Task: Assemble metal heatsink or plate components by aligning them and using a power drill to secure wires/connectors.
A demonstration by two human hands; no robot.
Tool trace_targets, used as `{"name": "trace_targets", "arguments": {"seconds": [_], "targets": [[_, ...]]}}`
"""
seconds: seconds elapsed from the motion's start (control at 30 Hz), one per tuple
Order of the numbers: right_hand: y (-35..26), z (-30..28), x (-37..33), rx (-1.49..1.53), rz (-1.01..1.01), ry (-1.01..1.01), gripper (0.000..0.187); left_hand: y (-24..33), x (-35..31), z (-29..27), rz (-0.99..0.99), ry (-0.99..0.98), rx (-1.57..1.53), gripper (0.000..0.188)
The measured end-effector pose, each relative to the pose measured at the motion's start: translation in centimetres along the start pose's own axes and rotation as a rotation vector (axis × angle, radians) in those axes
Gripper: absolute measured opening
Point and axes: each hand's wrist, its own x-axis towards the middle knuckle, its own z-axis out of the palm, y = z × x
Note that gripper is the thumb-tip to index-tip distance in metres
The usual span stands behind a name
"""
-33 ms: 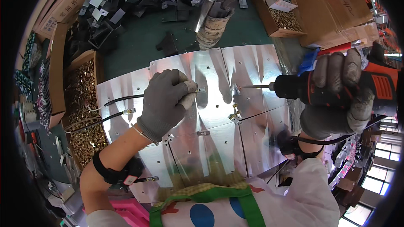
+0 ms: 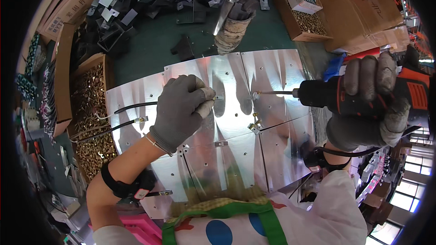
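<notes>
My left hand (image 2: 181,109), in a grey glove, is closed in a pinch over the metal plates. A black cable (image 2: 136,107) runs in under it, and a small metal end piece (image 2: 219,97) shows past the fingertips. In my gloved right hand (image 2: 368,104) is a black and red power screwdriver (image 2: 322,94), held sideways with its long bit pointing left. At the bit's tip sits a small brass-coloured screw (image 2: 256,95), just above the plates. Shiny metal plates (image 2: 236,163) with small holes lie side by side beneath both hands.
Small brass and metal parts (image 2: 255,126) lie on the plates. A second cable with a metal end (image 2: 141,119) is at left, by a box of brass screws (image 2: 109,70). Black brackets (image 2: 131,13), a wrapped hose nozzle (image 2: 232,31) and another screw box (image 2: 311,36) stand at the back.
The view has shifted slightly. The brass-coloured screw at the bit's tip shows more clearly. My left hand keeps its place on the plates.
</notes>
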Motion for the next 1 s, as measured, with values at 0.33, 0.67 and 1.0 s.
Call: {"name": "trace_targets", "arguments": {"seconds": [0.33,0.67,1.0], "targets": [[3.9,3.3,4.0,0.061,-0.245,-0.290,0.034,0.0,-0.3,-0.3,-0.043,-0.031,-0.031,0.021],[5.0,4.2,3.6,0.003,-0.170,-0.219,0.047,-0.2,0.0,0.0,0.018,-0.019,-0.015,0.020],[6.3,2.3,3.7,0.059,-0.282,-0.364,0.041,-0.2,0.0,0.0,0.003,-0.040,-0.047,0.013]]}}
